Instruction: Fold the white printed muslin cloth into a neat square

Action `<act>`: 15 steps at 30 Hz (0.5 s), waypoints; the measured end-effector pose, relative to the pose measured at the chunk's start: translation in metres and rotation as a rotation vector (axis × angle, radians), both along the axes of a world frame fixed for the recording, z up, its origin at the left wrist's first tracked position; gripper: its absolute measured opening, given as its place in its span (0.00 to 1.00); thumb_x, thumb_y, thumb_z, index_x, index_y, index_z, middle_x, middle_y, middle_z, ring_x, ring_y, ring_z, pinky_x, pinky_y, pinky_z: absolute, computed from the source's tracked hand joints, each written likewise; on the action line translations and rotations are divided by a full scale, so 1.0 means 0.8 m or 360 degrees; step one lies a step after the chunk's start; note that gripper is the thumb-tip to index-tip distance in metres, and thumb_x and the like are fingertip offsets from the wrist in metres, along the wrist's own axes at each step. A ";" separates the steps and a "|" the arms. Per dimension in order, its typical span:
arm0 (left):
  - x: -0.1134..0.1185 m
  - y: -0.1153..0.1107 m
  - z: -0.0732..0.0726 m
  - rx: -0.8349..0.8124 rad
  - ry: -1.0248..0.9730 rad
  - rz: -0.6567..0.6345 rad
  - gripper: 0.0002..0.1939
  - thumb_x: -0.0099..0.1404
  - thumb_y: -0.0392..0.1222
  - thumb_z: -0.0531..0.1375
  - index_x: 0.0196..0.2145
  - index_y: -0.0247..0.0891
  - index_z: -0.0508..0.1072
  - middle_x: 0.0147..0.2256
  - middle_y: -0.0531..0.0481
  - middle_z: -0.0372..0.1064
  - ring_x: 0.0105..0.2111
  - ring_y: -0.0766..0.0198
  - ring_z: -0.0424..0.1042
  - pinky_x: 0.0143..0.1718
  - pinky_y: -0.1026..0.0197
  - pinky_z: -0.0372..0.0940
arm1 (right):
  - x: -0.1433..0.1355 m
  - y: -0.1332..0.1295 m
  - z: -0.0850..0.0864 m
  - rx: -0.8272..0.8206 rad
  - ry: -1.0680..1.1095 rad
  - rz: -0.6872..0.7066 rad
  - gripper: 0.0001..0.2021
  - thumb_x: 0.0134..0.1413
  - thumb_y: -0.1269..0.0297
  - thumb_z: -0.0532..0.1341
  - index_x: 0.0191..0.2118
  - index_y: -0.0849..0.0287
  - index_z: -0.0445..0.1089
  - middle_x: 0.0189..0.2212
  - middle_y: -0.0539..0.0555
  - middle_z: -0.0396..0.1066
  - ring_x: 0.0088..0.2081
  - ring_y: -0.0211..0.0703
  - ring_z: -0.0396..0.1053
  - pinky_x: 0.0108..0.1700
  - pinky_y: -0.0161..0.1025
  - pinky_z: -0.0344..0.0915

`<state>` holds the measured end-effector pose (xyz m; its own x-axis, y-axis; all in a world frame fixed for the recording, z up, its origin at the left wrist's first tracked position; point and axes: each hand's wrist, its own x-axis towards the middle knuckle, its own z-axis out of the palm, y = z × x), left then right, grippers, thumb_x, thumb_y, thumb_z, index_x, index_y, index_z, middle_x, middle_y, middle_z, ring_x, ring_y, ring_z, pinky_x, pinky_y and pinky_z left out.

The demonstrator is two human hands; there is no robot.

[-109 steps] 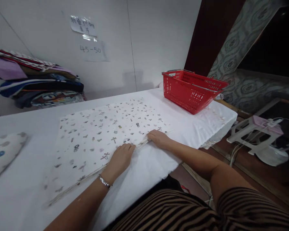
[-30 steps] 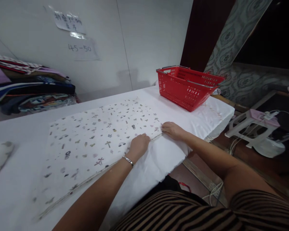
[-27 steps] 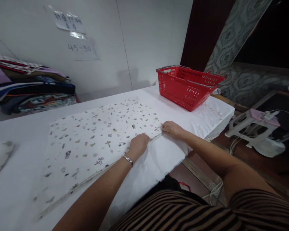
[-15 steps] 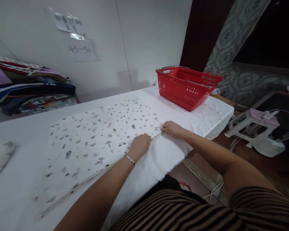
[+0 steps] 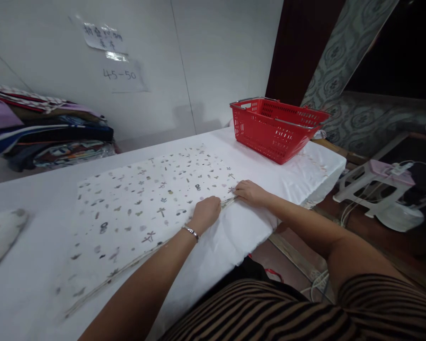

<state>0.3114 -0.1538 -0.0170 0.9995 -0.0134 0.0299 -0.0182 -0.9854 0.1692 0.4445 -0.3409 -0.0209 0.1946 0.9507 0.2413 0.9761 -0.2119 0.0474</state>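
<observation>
A white printed cloth (image 5: pixel 138 215) with small plant and shape motifs lies spread flat on the white-covered table, its near edge showing several stacked layers. My left hand (image 5: pixel 206 211), with a silver bracelet at the wrist, is closed on that near edge right of its middle. Close to the cloth's near right corner, my right hand (image 5: pixel 249 192) has its fingers closed on the same edge. Between the two hands the layered edge bunches slightly. The fingertips of both hands are partly hidden.
A red plastic basket (image 5: pixel 266 132) stands at the table's back right. Folded textiles (image 5: pixel 53 128) are piled at the far left. Another spotted fabric piece (image 5: pixel 3 237) lies at the left edge. A white stool (image 5: pixel 376 184) with cables stands on the floor at right.
My right hand has shifted slightly left along the edge, closer to my left hand. The edge between them looks a little more bunched. The view has moved slightly.
</observation>
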 end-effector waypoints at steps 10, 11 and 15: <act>-0.005 -0.004 0.001 -0.0009 -0.0034 0.0008 0.10 0.66 0.40 0.49 0.37 0.40 0.69 0.37 0.49 0.69 0.39 0.60 0.68 0.34 0.61 0.59 | 0.000 0.000 0.006 -0.0154 -0.0139 0.0020 0.06 0.56 0.72 0.54 0.34 0.63 0.68 0.33 0.57 0.68 0.38 0.45 0.60 0.41 0.40 0.53; -0.006 -0.005 0.001 0.0001 -0.0054 -0.0001 0.09 0.65 0.41 0.49 0.38 0.41 0.69 0.38 0.49 0.68 0.39 0.60 0.68 0.34 0.60 0.59 | 0.000 -0.001 0.007 -0.0154 -0.0134 0.0028 0.06 0.55 0.72 0.54 0.35 0.63 0.68 0.33 0.57 0.68 0.38 0.45 0.60 0.41 0.40 0.53; -0.007 -0.008 0.002 0.0066 -0.0073 -0.0050 0.10 0.65 0.46 0.52 0.39 0.40 0.68 0.41 0.47 0.66 0.40 0.59 0.67 0.35 0.60 0.60 | 0.002 -0.002 0.008 -0.0149 -0.0115 0.0092 0.06 0.54 0.73 0.54 0.35 0.63 0.68 0.34 0.57 0.68 0.38 0.45 0.60 0.41 0.40 0.54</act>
<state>0.3057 -0.1600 -0.0157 0.9961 -0.0469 0.0747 -0.0561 -0.9904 0.1263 0.4464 -0.3427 -0.0149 0.1244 0.9789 0.1623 0.9799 -0.1469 0.1349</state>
